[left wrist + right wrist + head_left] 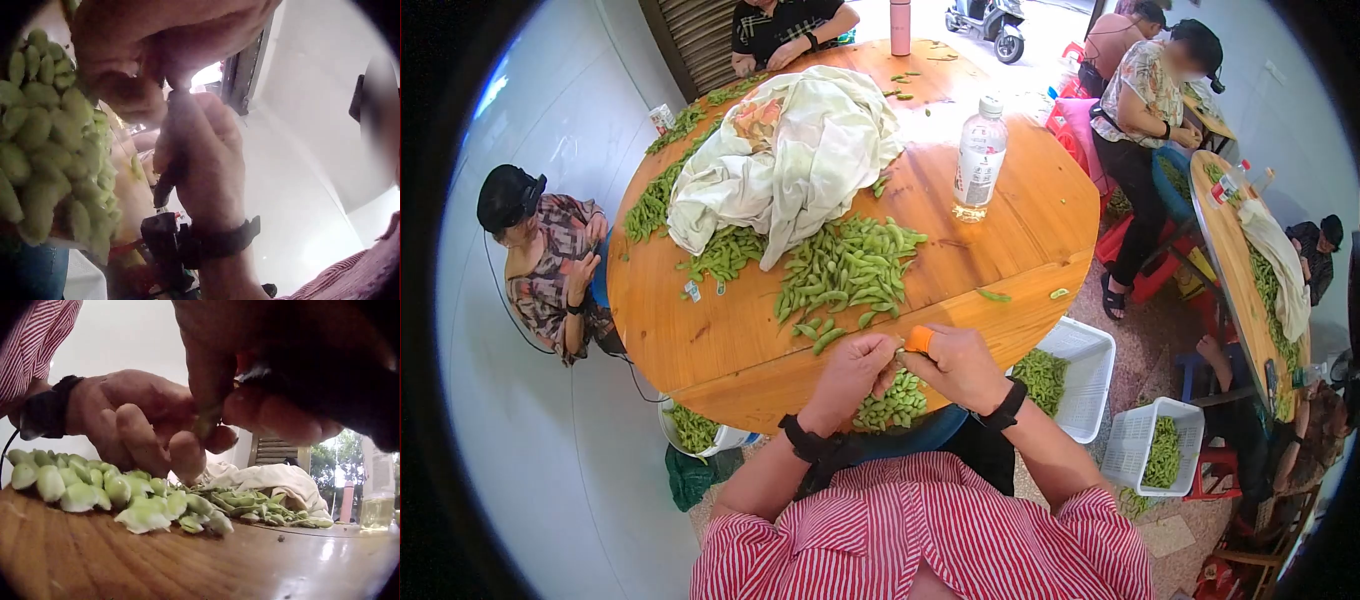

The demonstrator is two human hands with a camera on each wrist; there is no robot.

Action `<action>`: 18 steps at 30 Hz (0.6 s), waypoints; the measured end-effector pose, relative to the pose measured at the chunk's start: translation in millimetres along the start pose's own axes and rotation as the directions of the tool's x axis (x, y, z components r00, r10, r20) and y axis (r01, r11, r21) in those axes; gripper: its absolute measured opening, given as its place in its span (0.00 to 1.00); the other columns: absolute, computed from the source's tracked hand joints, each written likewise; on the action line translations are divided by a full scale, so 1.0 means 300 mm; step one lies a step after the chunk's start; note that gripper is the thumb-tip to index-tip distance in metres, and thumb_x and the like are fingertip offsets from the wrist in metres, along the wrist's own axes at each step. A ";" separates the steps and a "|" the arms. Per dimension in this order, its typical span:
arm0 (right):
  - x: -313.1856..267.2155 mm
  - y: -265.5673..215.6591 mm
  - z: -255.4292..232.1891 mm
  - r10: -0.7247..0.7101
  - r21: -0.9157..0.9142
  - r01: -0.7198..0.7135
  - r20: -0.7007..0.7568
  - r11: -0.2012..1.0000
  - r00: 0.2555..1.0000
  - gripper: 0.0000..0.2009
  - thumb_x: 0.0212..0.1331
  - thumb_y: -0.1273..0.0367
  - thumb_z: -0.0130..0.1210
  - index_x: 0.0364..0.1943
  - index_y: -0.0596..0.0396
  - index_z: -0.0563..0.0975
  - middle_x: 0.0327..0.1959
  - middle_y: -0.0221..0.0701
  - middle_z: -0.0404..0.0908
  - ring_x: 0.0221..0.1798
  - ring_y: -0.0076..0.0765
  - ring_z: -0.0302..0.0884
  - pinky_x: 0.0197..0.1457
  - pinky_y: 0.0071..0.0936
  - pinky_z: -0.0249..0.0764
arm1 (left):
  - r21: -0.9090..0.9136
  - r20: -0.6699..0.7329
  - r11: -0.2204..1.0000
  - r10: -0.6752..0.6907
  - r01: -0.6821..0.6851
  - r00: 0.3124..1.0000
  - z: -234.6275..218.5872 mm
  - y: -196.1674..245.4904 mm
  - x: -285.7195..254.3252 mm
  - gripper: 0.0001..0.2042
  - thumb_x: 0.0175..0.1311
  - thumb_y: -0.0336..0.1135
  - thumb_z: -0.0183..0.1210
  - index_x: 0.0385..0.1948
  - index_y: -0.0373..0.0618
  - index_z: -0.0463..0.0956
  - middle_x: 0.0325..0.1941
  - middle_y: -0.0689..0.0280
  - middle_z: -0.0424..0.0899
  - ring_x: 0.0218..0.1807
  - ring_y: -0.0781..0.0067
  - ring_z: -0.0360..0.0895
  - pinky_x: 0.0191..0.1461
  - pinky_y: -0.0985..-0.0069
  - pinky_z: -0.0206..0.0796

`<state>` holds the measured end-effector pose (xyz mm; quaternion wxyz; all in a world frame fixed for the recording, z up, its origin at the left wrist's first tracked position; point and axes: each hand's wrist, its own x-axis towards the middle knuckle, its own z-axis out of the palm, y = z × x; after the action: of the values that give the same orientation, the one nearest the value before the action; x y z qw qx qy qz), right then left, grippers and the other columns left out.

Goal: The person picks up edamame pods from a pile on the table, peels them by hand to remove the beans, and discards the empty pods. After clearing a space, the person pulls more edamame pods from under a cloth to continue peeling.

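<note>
Both hands meet above the table's near edge in the head view, the left hand touching the right hand, which wears an orange band on a finger. Between their fingertips in the right wrist view is a small green pod, partly hidden; the left hand has its fingers curled and pinches it, and the right hand pinches it from the other side. Shelled green beans lie heaped just below the hands. Beyond them is a pile of unshelled pods.
A crumpled white cloth covers part of the pods on the wooden table. A clear bottle and a pink bottle stand farther back. White baskets with pods are on the floor at right. Other people sit around.
</note>
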<state>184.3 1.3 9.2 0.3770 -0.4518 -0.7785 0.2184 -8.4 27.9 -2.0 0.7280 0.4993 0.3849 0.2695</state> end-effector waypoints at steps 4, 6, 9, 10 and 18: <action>0.002 0.009 0.018 0.004 -0.166 -0.002 0.013 0.986 1.000 0.09 0.56 0.68 0.57 0.28 0.57 0.71 0.26 0.41 0.74 0.31 0.53 0.77 0.33 0.43 0.72 | 0.079 -0.151 0.997 0.008 0.004 0.988 0.043 0.018 -0.015 0.12 0.72 0.39 0.52 0.33 0.42 0.78 0.23 0.71 0.78 0.21 0.84 0.71 0.25 0.85 0.62; -0.004 0.033 0.032 0.015 -0.130 -0.013 0.021 0.991 1.000 0.08 0.55 0.69 0.57 0.28 0.57 0.71 0.26 0.42 0.74 0.32 0.54 0.77 0.34 0.44 0.73 | 0.108 -0.162 0.994 0.045 -0.027 0.986 0.029 -0.007 -0.005 0.12 0.71 0.39 0.54 0.35 0.40 0.79 0.25 0.70 0.79 0.21 0.84 0.72 0.25 0.85 0.63; -0.003 0.102 0.024 0.084 -0.162 -0.083 -0.001 0.983 0.996 0.06 0.55 0.70 0.57 0.30 0.57 0.73 0.27 0.44 0.75 0.33 0.55 0.77 0.35 0.45 0.72 | 0.378 -0.213 0.925 0.130 -0.041 0.968 -0.021 -0.039 0.003 0.10 0.66 0.36 0.58 0.33 0.38 0.81 0.30 0.66 0.81 0.25 0.78 0.77 0.27 0.77 0.68; 0.000 0.124 0.004 0.145 -0.225 -0.150 -0.036 0.963 0.989 0.05 0.55 0.71 0.57 0.32 0.57 0.75 0.27 0.44 0.76 0.33 0.56 0.77 0.35 0.45 0.71 | 0.584 -0.151 0.790 0.328 -0.183 0.932 -0.032 -0.048 0.001 0.08 0.63 0.34 0.60 0.34 0.38 0.81 0.29 0.65 0.81 0.26 0.76 0.76 0.29 0.77 0.67; 0.025 0.204 -0.129 0.325 -0.330 -0.374 -0.196 0.866 0.925 0.10 0.55 0.73 0.51 0.41 0.60 0.73 0.44 0.51 0.74 0.41 0.63 0.75 0.44 0.50 0.74 | 0.814 -0.051 0.531 0.468 -0.234 0.882 -0.087 0.020 0.029 0.08 0.57 0.31 0.63 0.35 0.38 0.80 0.32 0.59 0.78 0.34 0.64 0.78 0.37 0.70 0.69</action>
<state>245.2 38.2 -5.4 0.2928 -0.6607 -0.6832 0.1052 -25.2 50.3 -4.3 0.3042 0.7942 0.4467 0.2778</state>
